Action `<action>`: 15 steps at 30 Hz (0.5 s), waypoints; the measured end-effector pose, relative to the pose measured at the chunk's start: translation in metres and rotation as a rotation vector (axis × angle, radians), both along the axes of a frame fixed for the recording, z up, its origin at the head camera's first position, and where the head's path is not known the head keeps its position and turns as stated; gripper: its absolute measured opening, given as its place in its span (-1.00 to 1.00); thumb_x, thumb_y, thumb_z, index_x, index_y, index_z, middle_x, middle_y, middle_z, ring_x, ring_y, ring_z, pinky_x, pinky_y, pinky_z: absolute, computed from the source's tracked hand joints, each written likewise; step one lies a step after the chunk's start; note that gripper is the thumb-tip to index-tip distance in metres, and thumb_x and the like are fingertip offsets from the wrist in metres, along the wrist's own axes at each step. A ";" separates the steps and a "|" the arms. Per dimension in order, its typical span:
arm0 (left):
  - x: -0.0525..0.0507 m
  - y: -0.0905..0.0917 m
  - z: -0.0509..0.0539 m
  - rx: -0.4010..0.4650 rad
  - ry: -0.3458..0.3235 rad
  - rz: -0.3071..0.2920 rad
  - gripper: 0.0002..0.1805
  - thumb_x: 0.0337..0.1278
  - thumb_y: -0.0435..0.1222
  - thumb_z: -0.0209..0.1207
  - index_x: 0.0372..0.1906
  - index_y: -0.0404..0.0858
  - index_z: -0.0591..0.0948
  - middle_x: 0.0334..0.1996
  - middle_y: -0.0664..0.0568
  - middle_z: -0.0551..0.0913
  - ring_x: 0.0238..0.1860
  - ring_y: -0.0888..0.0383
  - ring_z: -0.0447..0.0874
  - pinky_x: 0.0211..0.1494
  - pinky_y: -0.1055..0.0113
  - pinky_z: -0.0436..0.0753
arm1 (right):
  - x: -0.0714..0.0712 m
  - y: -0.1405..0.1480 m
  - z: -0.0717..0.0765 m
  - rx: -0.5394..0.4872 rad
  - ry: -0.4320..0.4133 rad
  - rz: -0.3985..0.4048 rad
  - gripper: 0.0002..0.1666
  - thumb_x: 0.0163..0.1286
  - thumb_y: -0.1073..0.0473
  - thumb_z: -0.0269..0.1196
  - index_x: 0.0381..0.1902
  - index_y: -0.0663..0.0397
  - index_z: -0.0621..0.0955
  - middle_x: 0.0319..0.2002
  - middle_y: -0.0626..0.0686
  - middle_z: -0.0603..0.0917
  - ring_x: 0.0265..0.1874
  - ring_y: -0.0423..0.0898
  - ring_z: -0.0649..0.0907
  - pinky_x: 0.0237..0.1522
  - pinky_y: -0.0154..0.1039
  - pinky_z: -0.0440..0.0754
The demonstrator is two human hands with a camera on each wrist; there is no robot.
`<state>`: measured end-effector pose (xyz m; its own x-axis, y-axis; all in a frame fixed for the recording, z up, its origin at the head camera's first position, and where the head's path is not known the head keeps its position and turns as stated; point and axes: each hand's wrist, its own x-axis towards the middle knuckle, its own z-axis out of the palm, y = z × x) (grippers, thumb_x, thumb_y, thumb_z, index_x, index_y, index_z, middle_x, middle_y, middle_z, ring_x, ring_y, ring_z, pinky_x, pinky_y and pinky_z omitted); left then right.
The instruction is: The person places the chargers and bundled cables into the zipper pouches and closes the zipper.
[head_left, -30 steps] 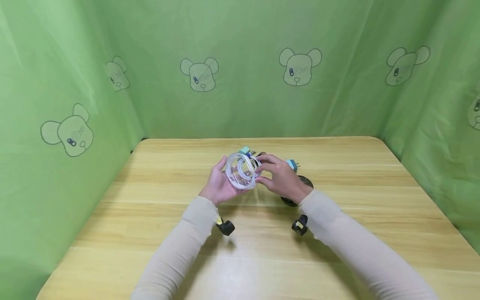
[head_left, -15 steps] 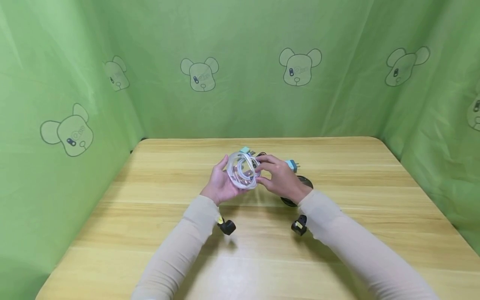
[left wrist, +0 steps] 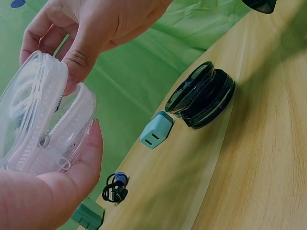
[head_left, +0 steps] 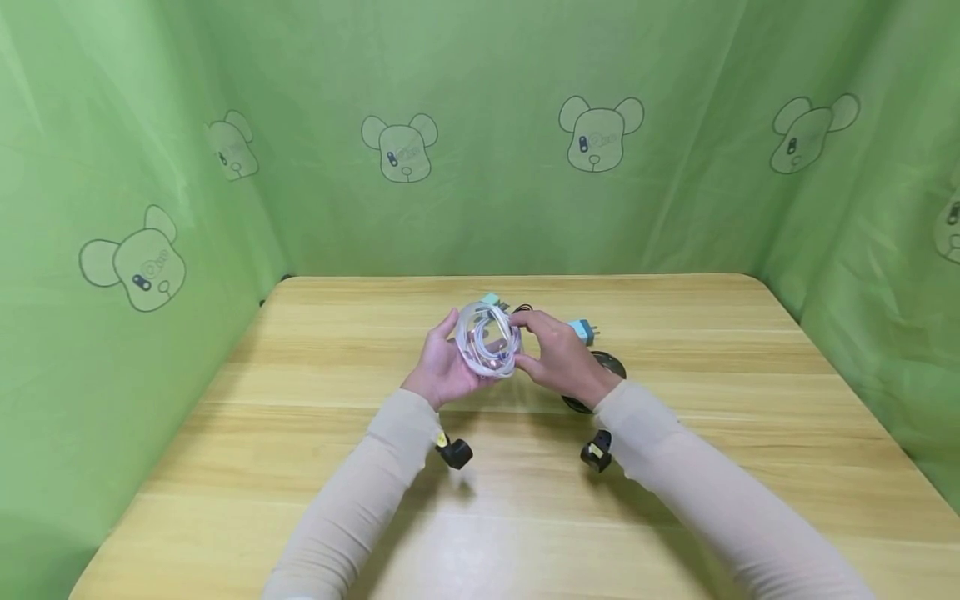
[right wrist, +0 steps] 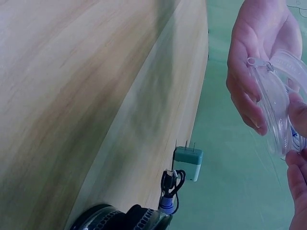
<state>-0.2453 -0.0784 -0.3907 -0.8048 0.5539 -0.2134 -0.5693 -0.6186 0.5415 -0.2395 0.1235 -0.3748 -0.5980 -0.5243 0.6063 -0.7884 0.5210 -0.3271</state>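
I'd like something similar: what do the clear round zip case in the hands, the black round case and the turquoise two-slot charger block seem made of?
Clear round zip case: probably glossy plastic; it is see-through with highlights. Black round case: likely shiny plastic, from its reflections, exact kind unclear. Turquoise two-slot charger block: seemingly hard, smooth plastic, given its crisp edges.

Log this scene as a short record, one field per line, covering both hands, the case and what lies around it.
Clear case: open, its zipped halves parted
Left hand: holds the clear case
Right hand: fingers and thumb at the case's open edge
White cable: coiled, appears to be inside the case
On the table: dark case, coiled black cable, teal charger, second charger
Backdrop: green curtain
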 end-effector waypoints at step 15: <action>0.000 0.002 0.000 0.007 -0.004 -0.005 -0.23 0.35 0.28 -0.29 0.50 -0.04 0.13 0.37 -0.22 0.27 0.35 -0.19 0.27 0.34 -0.07 0.33 | -0.001 0.000 -0.001 0.015 0.005 -0.018 -0.51 0.07 0.35 0.47 -0.04 0.31 0.55 -0.09 0.22 0.68 -0.04 0.11 0.66 0.04 -0.10 0.62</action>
<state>-0.2457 -0.0763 -0.3908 -0.8013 0.5591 -0.2131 -0.5746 -0.6197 0.5347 -0.2403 0.1233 -0.3759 -0.6040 -0.5227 0.6016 -0.7808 0.5396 -0.3150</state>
